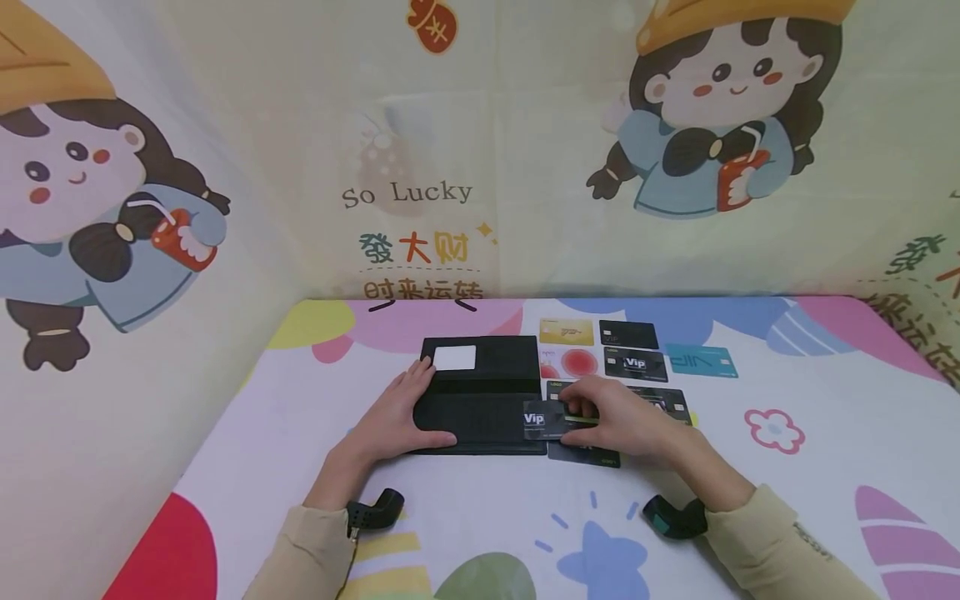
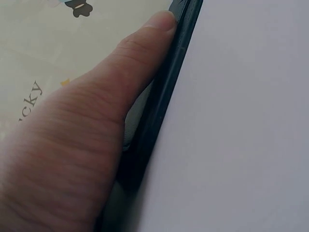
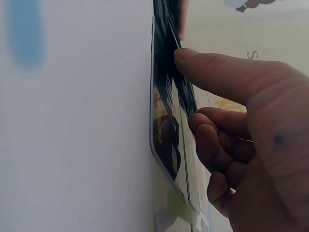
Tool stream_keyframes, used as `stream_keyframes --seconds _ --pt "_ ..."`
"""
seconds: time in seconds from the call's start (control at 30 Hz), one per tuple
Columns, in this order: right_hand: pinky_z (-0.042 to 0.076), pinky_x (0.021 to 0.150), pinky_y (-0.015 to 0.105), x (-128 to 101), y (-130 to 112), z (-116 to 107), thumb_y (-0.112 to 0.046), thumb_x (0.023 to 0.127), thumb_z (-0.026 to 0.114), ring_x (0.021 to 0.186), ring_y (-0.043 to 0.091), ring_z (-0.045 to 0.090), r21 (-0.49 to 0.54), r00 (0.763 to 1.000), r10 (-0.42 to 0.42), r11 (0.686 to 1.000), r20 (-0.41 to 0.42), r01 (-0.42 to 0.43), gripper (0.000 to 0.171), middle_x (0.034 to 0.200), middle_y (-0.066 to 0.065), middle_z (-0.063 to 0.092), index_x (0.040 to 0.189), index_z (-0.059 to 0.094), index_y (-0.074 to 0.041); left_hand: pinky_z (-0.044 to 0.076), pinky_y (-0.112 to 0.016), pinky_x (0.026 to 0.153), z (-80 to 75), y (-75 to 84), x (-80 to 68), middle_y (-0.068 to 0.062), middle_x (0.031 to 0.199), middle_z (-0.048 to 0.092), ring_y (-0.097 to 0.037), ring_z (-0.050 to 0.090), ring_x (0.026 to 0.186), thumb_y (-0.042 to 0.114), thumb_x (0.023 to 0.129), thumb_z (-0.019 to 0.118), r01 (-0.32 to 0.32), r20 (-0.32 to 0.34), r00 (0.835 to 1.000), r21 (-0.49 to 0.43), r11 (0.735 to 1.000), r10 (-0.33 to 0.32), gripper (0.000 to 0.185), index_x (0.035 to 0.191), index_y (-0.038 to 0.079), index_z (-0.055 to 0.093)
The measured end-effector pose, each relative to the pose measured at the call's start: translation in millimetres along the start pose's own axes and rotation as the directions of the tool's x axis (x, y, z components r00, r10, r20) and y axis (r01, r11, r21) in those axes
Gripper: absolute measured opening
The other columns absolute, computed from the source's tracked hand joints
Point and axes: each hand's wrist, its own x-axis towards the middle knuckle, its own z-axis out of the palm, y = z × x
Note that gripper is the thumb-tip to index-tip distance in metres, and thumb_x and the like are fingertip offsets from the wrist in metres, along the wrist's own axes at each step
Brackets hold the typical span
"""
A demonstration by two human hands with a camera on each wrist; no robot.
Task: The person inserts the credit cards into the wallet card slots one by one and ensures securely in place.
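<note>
Head view: both forearms reach forward over the tabletop [image 1: 465, 517], sleeves pulled to the wrists. The left hand [image 1: 397, 417] lies flat with straight fingers on the left half of an open black wallet [image 1: 483, 392], thumb along its near edge; the left wrist view shows that thumb pressed against the wallet's dark edge. The right hand [image 1: 622, 421] pinches a black Vip card [image 1: 543, 419] between thumb and curled fingers, holding it over the wallet's lower right corner. A white card [image 1: 455, 357] sits in the wallet's upper flap. Just beyond the right hand, more cards lie in rows on the tabletop: gold [image 1: 566, 332], black [image 1: 628, 334] and teal [image 1: 701, 360].
</note>
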Motion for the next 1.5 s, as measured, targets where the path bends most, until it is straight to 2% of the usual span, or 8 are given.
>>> stream_keyframes --seconds 0.33,0.67,1.17,1.5 --pt "0.053 0.073 0.026 7 -6 6 -0.032 0.082 0.087 0.084 0.015 0.055 0.006 0.999 -0.038 0.999 0.006 0.038 0.050 0.090 -0.007 0.059 0.121 0.067 -0.008 0.013 -0.049 0.122 0.6 0.0 2.7 -0.007 0.168 0.014 -0.025 0.010 0.154 0.069 0.073 0.078 -0.005 0.004 1.000 0.008 1.000 0.005 0.119 0.160 0.005 0.027" --pt "0.054 0.076 0.026 13 -13 9 -0.030 0.081 0.087 0.086 0.014 0.055 -0.001 1.000 -0.022 1.000 0.010 0.022 0.052 0.095 -0.007 0.060 0.123 0.067 -0.009 0.013 -0.050 0.122 -0.1 0.1 2.4 -0.006 0.168 0.014 -0.025 0.010 0.154 0.068 0.072 0.078 0.010 0.003 1.000 0.014 1.000 -0.010 0.119 0.160 0.006 0.027" --pt "0.054 0.074 0.026 18 -14 15 -0.029 0.081 0.087 0.083 0.013 0.055 -0.008 0.995 -0.095 0.995 0.013 0.095 0.048 0.091 -0.009 0.059 0.120 0.068 -0.007 0.012 -0.050 0.122 0.1 -0.7 0.1 -0.007 0.168 0.015 -0.025 0.011 0.154 0.068 0.073 0.078 0.008 0.003 1.000 0.013 1.000 -0.008 0.118 0.160 0.005 0.027" --pt "0.054 0.074 0.026 21 -16 16 -0.030 0.082 0.087 0.083 0.013 0.054 -0.021 0.996 -0.082 0.996 0.026 0.083 0.049 0.090 -0.008 0.059 0.120 0.067 -0.006 0.012 -0.049 0.122 -0.1 -1.9 0.1 -0.008 0.168 0.014 -0.026 0.011 0.154 0.067 0.073 0.078 0.006 0.005 1.000 0.020 1.000 -0.006 0.118 0.160 0.005 0.027"
